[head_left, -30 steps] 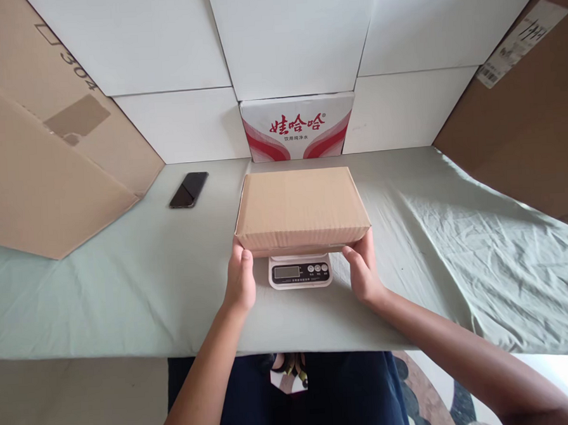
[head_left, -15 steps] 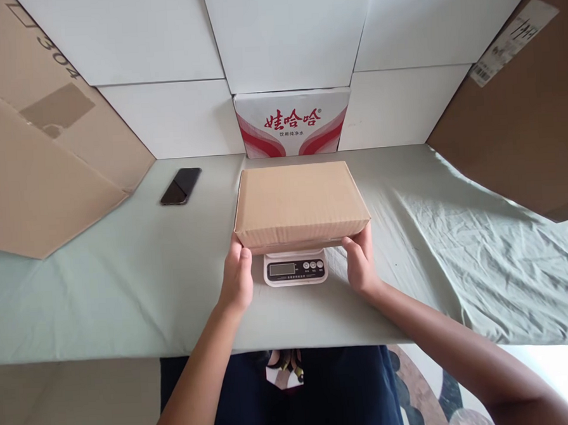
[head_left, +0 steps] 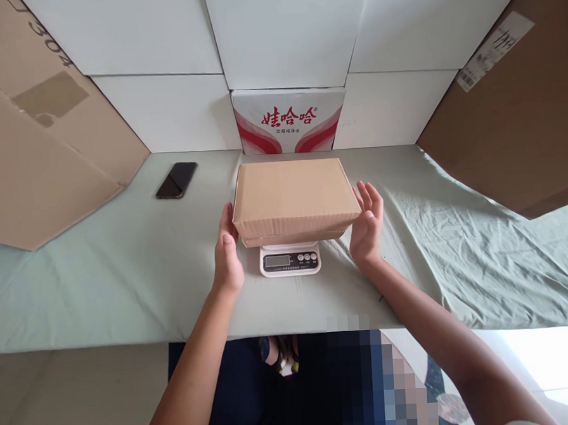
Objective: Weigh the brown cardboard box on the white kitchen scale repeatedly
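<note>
A closed brown cardboard box (head_left: 295, 190) rests on a white digital kitchen scale (head_left: 291, 269), covering most of its platform. The scale's dark panel, with a blank-looking display and round buttons, shows in front of the box. My left hand (head_left: 226, 253) is open beside the box's left side, its fingers close to the cardboard; whether they touch it I cannot tell. On the other side, my right hand (head_left: 368, 227) is open at the right front corner, fingers spread and turned up, not gripping.
A black smartphone (head_left: 176, 180) lies on the green tablecloth (head_left: 124, 259) to the left. Behind stands a white-and-red carton (head_left: 289, 120) with Chinese lettering. Large cardboard panels flank the table at the left (head_left: 47, 155) and right (head_left: 493, 119).
Both hands have let go of the box and moved to its sides, the right one spreading its fingers. The box sits on the scale. The view has shifted slightly.
</note>
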`<state>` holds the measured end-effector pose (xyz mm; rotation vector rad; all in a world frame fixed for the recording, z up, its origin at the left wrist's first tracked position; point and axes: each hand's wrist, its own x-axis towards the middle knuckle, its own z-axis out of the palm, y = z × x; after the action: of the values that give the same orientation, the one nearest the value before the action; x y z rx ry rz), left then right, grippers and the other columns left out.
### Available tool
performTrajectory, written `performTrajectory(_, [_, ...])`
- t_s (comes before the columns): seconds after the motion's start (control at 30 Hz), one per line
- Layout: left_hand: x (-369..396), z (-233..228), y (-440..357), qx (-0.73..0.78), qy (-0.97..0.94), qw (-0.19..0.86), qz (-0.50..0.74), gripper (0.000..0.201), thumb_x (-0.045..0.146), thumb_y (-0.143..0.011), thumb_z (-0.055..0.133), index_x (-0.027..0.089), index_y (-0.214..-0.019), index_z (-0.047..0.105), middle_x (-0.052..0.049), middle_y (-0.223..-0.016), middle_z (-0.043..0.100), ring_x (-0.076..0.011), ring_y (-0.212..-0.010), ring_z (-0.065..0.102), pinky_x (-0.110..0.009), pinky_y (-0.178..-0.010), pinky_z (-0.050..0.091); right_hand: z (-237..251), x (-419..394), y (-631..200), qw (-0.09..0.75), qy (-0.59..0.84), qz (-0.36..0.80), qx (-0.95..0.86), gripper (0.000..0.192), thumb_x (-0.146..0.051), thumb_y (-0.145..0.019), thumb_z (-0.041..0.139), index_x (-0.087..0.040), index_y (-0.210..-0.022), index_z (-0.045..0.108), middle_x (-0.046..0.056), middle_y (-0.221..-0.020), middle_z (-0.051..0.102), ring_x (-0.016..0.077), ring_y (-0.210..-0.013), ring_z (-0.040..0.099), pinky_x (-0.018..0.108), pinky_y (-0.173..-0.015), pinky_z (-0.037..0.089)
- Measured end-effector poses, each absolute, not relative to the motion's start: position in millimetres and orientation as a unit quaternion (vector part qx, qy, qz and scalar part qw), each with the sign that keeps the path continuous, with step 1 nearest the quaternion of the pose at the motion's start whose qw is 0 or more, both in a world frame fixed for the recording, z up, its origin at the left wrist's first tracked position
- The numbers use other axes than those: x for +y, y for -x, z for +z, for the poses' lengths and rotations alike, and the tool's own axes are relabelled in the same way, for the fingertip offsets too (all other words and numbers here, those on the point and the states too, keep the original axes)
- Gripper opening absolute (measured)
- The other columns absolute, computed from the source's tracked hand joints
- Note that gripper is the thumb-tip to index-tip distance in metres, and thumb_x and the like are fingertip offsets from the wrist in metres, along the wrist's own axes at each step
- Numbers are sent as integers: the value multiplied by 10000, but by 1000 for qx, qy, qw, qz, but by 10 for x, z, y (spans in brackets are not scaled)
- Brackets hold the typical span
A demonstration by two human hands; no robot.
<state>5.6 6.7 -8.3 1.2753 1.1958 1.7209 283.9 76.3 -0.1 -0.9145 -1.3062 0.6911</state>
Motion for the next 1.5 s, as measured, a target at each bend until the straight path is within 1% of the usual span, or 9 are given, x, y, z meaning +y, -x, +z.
performTrajectory(0.1, [117,-107,-70,454,-496,335,660,845,833,-926,358,334,-1606,414,-57,-1739,354,-306,-1621,306,-460,-1321,278,-89,868,-2876,643,428,345,-533,657,-654,-929,390,-324,-1497,380,106,-1650,407,338,-1553,439,637,-1224,399])
performTrajectory(0.27, [230,-113,-42,436,-445,371,689,877,887,-878,366,344,-1553,501,-59,-1713,407,-324,-1611,328,-481,-1288,338,-176,983,-2892,651,456,414,-445,553,-563,-892,455,-289,-1372,476,103,-1569,509,304,-1459,540,590,-1232,385])
performTrajectory(0.47, [368,-148,35,418,-351,432,718,785,847,-911,357,345,-1463,601,-70,-1652,503,-337,-1579,393,-524,-1215,429,-103,887,-2835,612,522,375,-462,450,-539,-913,483,-251,-1243,585,97,-1363,649,291,-1303,613,515,-1105,500])
performTrajectory(0.6, [386,-171,2,425,-338,445,712,812,865,-886,380,326,-1443,621,-76,-1621,543,-336,-1554,436,-510,-1203,451,-38,803,-2826,589,531,352,-497,439,-540,-936,453,-234,-1200,623,84,-1254,696,279,-1217,626,471,-1039,525])
performTrajectory(0.87, [357,-208,-6,417,-335,471,701,803,861,-882,397,340,-1451,620,-66,-1624,539,-335,-1568,412,-517,-1221,438,-34,767,-2846,551,545,346,-529,359,-477,-923,460,-238,-1125,635,66,-1149,695,267,-1072,633,458,-975,511])
performTrajectory(1.03, [355,-288,-7,429,-353,456,695,829,879,-824,484,325,-1415,656,-79,-1594,574,-350,-1544,449,-497,-1222,434,3,736,-2807,553,562,341,-513,343,-479,-926,443,-230,-1067,632,49,-1087,684,241,-1010,612,424,-942,499])
performTrajectory(1.27, [346,-314,31,415,-351,449,709,830,850,-836,504,311,-1456,621,-91,-1670,473,-336,-1590,369,-484,-1265,371,-42,752,-2752,594,547,333,-488,323,-484,-918,460,-217,-969,635,24,-959,673,211,-922,580,361,-876,473])
performTrajectory(1.37, [347,-341,46,408,-363,446,709,815,838,-821,552,331,-1456,621,-68,-1676,468,-333,-1598,354,-476,-1274,358,-72,774,-2754,596,542,338,-486,307,-483,-913,474,-225,-942,639,16,-932,671,204,-887,567,346,-850,470])
performTrajectory(1.5, [350,-375,38,397,-382,450,703,809,836,-803,593,345,-1444,638,-43,-1654,503,-331,-1585,382,-447,-1261,388,-98,796,-2766,595,532,347,-492,265,-458,-901,501,-239,-937,647,16,-934,678,206,-871,564,341,-826,471])
